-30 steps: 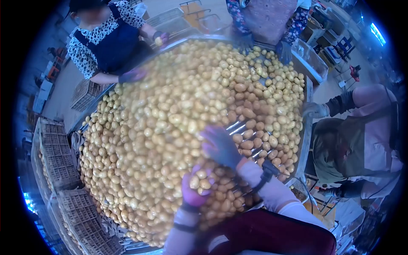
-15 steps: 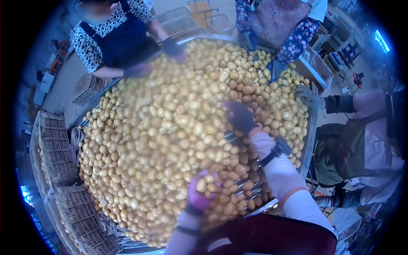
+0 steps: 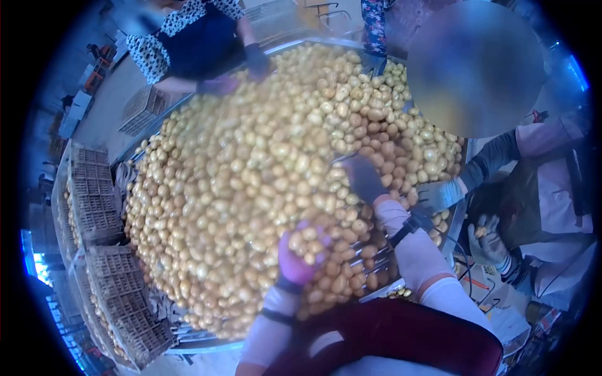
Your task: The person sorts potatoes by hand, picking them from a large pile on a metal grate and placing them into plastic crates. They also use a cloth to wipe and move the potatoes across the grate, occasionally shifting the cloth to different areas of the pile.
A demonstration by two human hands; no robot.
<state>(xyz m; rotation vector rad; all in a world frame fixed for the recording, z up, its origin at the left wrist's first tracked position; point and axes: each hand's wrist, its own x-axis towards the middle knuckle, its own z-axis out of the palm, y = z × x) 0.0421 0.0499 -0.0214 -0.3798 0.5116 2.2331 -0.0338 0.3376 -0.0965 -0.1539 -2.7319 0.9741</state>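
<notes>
A wide heap of potatoes [image 3: 219, 200], pale yellow and some browner, covers the metal-rimmed sorting table [image 3: 207, 348]. My left hand [image 3: 298, 258], in a pink-purple glove, is low in the middle of the heap, palm up. Its fingers curl around a few potatoes [image 3: 307, 244]. Farther up and to the right, my right hand [image 3: 362, 177] in a dark grey glove reaches over the heap at the edge of the browner potatoes [image 3: 382, 141]. Motion blur smears its fingers, so their grip is hidden. Metal bars [image 3: 367, 254] show between the potatoes beside my hands.
Plastic crates [image 3: 94, 188] stand along the left edge. Across the table, a person in a navy apron [image 3: 200, 44] handles potatoes. On the right, a co-worker's grey-gloved hand [image 3: 439, 194] reaches the rim; the other glove [image 3: 489, 241] holds something small. Another person's blue glove [image 3: 373, 62] touches the heap.
The view has shifted slightly. My left hand stays around its potatoes; my right hand moves a little within the heap. The right co-worker's gloved hand has come nearer my right arm.
</notes>
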